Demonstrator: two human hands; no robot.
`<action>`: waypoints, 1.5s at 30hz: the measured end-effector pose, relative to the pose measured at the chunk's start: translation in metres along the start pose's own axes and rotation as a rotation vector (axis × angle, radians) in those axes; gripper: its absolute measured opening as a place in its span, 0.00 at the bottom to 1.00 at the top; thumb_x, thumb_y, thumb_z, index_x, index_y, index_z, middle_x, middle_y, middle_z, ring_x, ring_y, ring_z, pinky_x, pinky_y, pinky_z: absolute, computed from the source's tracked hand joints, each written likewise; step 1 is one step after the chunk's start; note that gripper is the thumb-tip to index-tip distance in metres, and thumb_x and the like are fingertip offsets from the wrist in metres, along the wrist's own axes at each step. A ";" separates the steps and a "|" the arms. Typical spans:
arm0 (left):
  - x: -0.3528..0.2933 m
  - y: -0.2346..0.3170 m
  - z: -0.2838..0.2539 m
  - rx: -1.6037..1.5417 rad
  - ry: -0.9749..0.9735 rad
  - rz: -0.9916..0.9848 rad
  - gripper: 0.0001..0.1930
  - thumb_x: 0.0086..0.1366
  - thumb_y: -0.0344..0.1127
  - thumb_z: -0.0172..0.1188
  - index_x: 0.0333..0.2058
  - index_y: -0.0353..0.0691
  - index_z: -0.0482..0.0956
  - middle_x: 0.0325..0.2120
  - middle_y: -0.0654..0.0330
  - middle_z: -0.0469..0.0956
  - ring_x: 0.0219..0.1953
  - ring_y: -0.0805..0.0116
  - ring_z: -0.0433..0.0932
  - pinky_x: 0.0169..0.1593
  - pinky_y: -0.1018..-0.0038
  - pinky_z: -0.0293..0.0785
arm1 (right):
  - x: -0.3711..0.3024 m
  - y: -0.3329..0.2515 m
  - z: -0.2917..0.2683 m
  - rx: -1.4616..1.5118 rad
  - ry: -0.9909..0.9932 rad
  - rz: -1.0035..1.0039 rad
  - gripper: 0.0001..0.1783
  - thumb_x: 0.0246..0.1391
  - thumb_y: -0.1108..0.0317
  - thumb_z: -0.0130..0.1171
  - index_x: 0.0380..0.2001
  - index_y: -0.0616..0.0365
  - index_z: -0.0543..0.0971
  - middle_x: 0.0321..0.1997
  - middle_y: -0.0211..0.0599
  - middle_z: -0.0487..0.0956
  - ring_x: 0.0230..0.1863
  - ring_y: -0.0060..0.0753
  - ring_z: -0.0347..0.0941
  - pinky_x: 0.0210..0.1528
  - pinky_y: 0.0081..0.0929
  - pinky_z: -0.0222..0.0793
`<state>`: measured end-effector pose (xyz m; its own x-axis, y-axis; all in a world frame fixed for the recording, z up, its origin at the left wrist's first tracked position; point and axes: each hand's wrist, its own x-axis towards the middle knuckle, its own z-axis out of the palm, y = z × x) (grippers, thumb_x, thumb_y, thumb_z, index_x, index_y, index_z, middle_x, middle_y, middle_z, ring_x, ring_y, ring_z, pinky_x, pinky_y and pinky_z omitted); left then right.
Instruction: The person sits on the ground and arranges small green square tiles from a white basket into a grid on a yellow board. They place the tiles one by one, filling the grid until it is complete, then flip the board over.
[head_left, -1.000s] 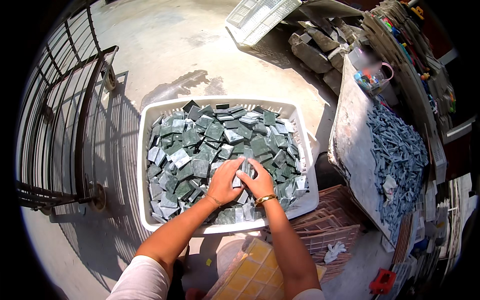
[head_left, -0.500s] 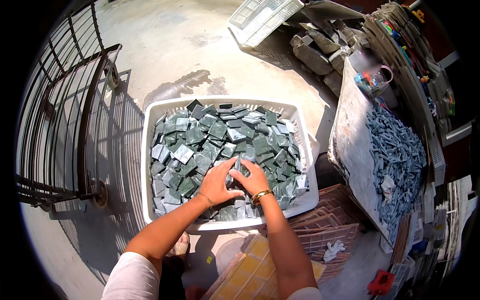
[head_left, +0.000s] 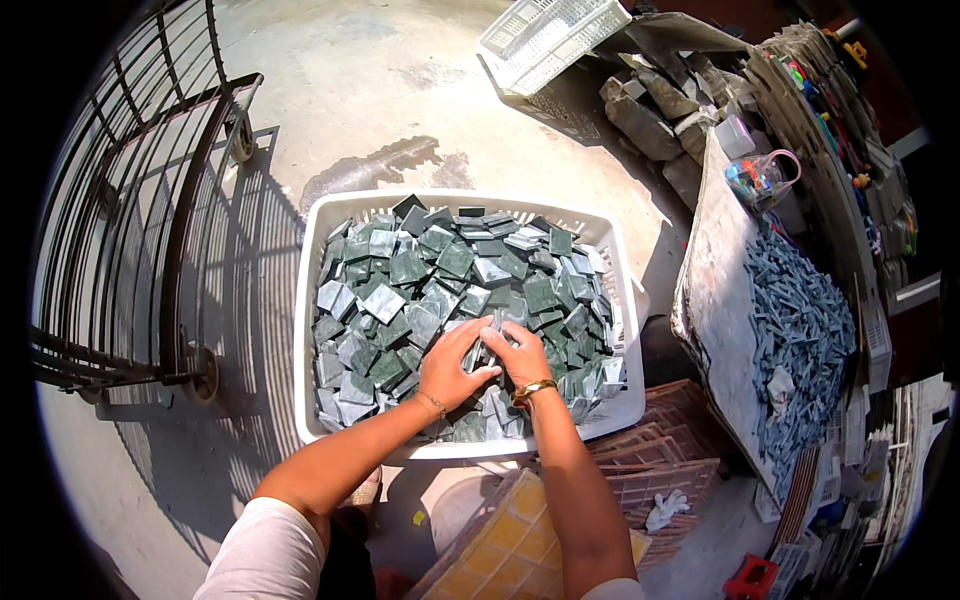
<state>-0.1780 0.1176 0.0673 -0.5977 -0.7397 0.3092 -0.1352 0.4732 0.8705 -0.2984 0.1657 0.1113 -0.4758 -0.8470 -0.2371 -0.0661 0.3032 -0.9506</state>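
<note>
A white plastic basket (head_left: 312, 300) is heaped with square green-grey stone tiles (head_left: 455, 260), some dark, some pale with dust. Over the near middle of the heap, my left hand (head_left: 450, 368) and my right hand (head_left: 524, 360) face each other, fingertips almost meeting. Between them several stone tiles stand on edge, pressed together in a short stack. My left fingers curve over its left side, thumb toward me; the right fingers and thumb close on it from the other side. Part of the stack is hidden by the hands.
On the left stands a dark metal cart (head_left: 180, 230) on wheels. A slanted board (head_left: 715, 270) at right carries a pile of thin stone strips (head_left: 800, 340). Near right lie brownish grid trays (head_left: 665, 450), a yellow grid tray (head_left: 520, 530) and a white glove (head_left: 666, 510).
My hands keep their place over the heap, the right fingers now drawn in closer around the tiles. The whole view has shifted slightly, so the basket appears a little further right.
</note>
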 end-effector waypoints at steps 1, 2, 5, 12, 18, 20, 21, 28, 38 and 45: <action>0.004 0.002 -0.001 -0.023 -0.014 0.003 0.33 0.43 0.38 0.66 0.51 0.44 0.66 0.48 0.57 0.69 0.49 0.57 0.68 0.52 0.68 0.64 | 0.001 0.001 -0.002 0.010 0.034 0.028 0.19 0.43 0.57 0.63 0.33 0.63 0.77 0.28 0.27 0.75 0.29 0.16 0.67 0.32 0.17 0.63; 0.008 0.005 -0.003 0.007 -0.017 0.021 0.32 0.44 0.37 0.66 0.50 0.43 0.67 0.48 0.58 0.69 0.48 0.57 0.68 0.51 0.69 0.64 | 0.004 0.006 0.000 0.076 0.109 0.077 0.21 0.43 0.55 0.63 0.33 0.63 0.77 0.28 0.28 0.75 0.30 0.16 0.66 0.31 0.18 0.63; 0.019 0.021 -0.003 0.046 -0.037 0.034 0.30 0.45 0.36 0.65 0.49 0.41 0.68 0.47 0.57 0.69 0.48 0.57 0.68 0.52 0.68 0.63 | 0.000 -0.013 -0.006 0.180 0.142 0.116 0.26 0.42 0.50 0.63 0.34 0.62 0.75 0.27 0.28 0.72 0.28 0.18 0.63 0.30 0.20 0.60; -0.015 0.138 0.003 -0.097 -0.174 0.007 0.30 0.45 0.35 0.65 0.50 0.41 0.66 0.47 0.56 0.68 0.49 0.55 0.66 0.52 0.66 0.62 | -0.095 -0.031 -0.074 0.109 0.213 0.009 0.19 0.50 0.54 0.55 0.31 0.62 0.75 0.26 0.25 0.71 0.28 0.17 0.61 0.31 0.19 0.59; -0.121 0.196 0.023 -0.295 -0.602 0.005 0.38 0.45 0.38 0.65 0.55 0.42 0.58 0.49 0.53 0.63 0.51 0.50 0.62 0.54 0.64 0.60 | -0.261 -0.028 -0.109 0.030 0.239 0.299 0.17 0.52 0.58 0.52 0.35 0.62 0.74 0.30 0.27 0.73 0.32 0.17 0.65 0.36 0.20 0.63; -0.151 0.189 0.036 -0.264 -0.773 0.072 0.39 0.45 0.41 0.65 0.55 0.42 0.57 0.50 0.52 0.62 0.51 0.49 0.62 0.54 0.63 0.59 | -0.299 -0.004 -0.115 -0.014 0.225 0.413 0.19 0.51 0.57 0.53 0.38 0.63 0.72 0.32 0.30 0.74 0.34 0.20 0.67 0.38 0.21 0.64; -0.151 0.193 0.030 -0.132 -0.870 0.119 0.38 0.45 0.43 0.65 0.54 0.42 0.58 0.50 0.52 0.62 0.52 0.49 0.61 0.54 0.62 0.59 | -0.313 0.005 -0.117 -0.076 0.181 0.488 0.21 0.51 0.56 0.54 0.40 0.64 0.71 0.34 0.31 0.74 0.35 0.22 0.69 0.39 0.22 0.65; -0.079 0.138 0.016 -0.088 -0.622 0.132 0.32 0.44 0.43 0.65 0.49 0.39 0.65 0.48 0.52 0.65 0.53 0.51 0.61 0.54 0.63 0.59 | -0.271 -0.039 -0.099 -0.738 -0.052 0.419 0.27 0.41 0.50 0.62 0.39 0.61 0.74 0.39 0.46 0.75 0.43 0.41 0.72 0.45 0.29 0.66; -0.027 0.039 0.019 0.503 -0.536 0.067 0.48 0.32 0.52 0.71 0.56 0.54 0.59 0.50 0.44 0.58 0.53 0.46 0.57 0.54 0.60 0.59 | -0.079 0.084 -0.127 -0.960 0.116 0.162 0.59 0.20 0.43 0.71 0.56 0.63 0.57 0.52 0.62 0.63 0.54 0.58 0.60 0.54 0.40 0.58; -0.011 0.020 0.033 0.416 -0.480 -0.049 0.40 0.33 0.51 0.71 0.49 0.51 0.68 0.49 0.48 0.62 0.52 0.48 0.59 0.52 0.61 0.61 | -0.079 0.072 -0.086 -0.869 0.169 0.140 0.57 0.21 0.43 0.70 0.54 0.63 0.61 0.53 0.62 0.61 0.54 0.57 0.59 0.54 0.40 0.57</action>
<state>-0.2003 0.1505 0.0686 -0.8577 -0.5139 -0.0167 -0.4090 0.6622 0.6278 -0.3408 0.2925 0.0787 -0.6475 -0.7226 -0.2420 -0.6057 0.6807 -0.4120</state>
